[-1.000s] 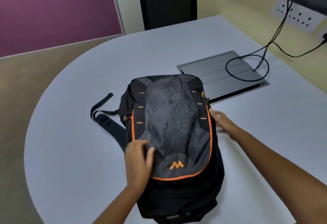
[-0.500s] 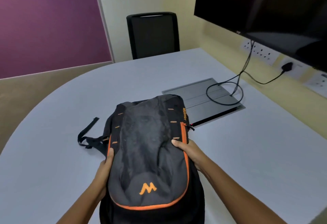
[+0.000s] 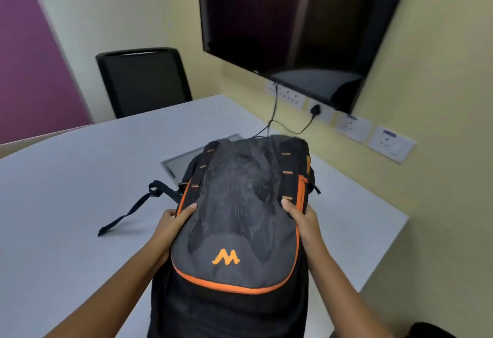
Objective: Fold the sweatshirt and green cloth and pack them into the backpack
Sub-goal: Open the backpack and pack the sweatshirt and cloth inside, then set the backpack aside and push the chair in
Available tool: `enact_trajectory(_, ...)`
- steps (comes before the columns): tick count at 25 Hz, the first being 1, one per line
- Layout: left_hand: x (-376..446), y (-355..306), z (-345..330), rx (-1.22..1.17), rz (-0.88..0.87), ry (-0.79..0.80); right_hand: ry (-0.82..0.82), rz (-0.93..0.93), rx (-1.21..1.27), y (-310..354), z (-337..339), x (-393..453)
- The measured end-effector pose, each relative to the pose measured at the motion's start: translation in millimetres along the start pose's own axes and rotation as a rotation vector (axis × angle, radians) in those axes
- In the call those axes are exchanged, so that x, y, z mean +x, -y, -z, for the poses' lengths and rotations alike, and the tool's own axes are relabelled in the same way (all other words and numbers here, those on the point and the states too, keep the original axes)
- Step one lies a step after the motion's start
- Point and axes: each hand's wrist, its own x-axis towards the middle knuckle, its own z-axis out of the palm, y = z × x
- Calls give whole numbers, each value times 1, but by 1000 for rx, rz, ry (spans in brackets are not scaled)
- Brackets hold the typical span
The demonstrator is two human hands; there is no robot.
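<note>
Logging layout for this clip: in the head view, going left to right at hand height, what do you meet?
Loose strap → left hand → backpack → right hand → bare table edge.

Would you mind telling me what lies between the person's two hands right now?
In the head view, the backpack fills the whole stretch: the left hand grips its left edge and the right hand grips its right edge.

Pale grey table (image 3: 80,177), black chair (image 3: 144,81), yellow wall (image 3: 440,71), mounted dark screen (image 3: 293,17), purple panel (image 3: 26,71)
</note>
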Motion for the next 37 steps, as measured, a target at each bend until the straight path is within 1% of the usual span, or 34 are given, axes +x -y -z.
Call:
enact_trajectory(3, 31, -8, -61, 74, -40, 80, -160, -36, 114, -4, 49, 8)
enact_trajectory(5, 47, -5, -108, 151, -40, 105, -285, -65, 193, -10, 85, 16)
enact_trajectory(7, 58, -4, -156, 183, -51, 171, -429, -85, 182, -23, 121, 29)
enact_trajectory(9, 70, -5, -200, 165, -34, 285, -539, -109, -24, -36, 151, 40)
enact_trajectory(10, 78, -6, -217, 142, -52, 324, -562, -124, -154, -42, 161, 45)
enact_trajectory(12, 89, -8, -250, 168, -134, 380, -533, -153, -374, -53, 177, 59)
enact_trajectory(13, 93, -3, -263, 278, -207, 404, -493, -185, -448, -56, 183, 68)
enact_trajectory(14, 94, 4, -274, 495, -293, 443, -449, -232, -499, -59, 190, 79)
enact_trajectory(15, 92, 11, -281, 785, -411, 463, -424, -279, -549, -62, 196, 87)
enact_trajectory(16, 88, 19, -280, 1053, -517, 450, -431, -350, -616, -63, 200, 92)
enact_trajectory(17, 84, 24, -274, 1224, -587, 427, -495, -408, -695, -66, 203, 95)
enact_trajectory(18, 81, 28, -264, 1305, -669, 359, -605, -424, -789, -70, 204, 95)
enact_trajectory(19, 78, 31, -249, 1333, -770, 270, -715, -389, -895, -69, 200, 93)
enact_trajectory(20, 76, 31, -235, 1317, -823, 195, -782, -287, -1020, -65, 192, 89)
enact_trajectory(21, 79, 31, -219, 1291, -869, 115, -766, -143, -1131, -57, 181, 86)
enact_trajectory(22, 78, 24, -203, 1268, -884, 24, -685, 17, -1212, -48, 169, 84)
enact_trajectory(24, 70, 4, -176, 1248, -790, -69, -438, 259, -1298, -32, 140, 86)
enact_trajectory(27, 50, -19, -139, 1262, -840, -246, -153, 489, -1423, -12, 83, 90)
enact_trajectory(30, 28, -37, -94, 1223, -769, -378, 90, 717, -1576, 9, 17, 79)
enact_trajectory(33, 6, -57, -51, 1176, -724, -518, 219, 911, -1584, 27, -43, 66)
enact_trajectory(37, -33, -66, 18, 1195, -724, -625, 269, 1069, -1545, 39, -112, 28)
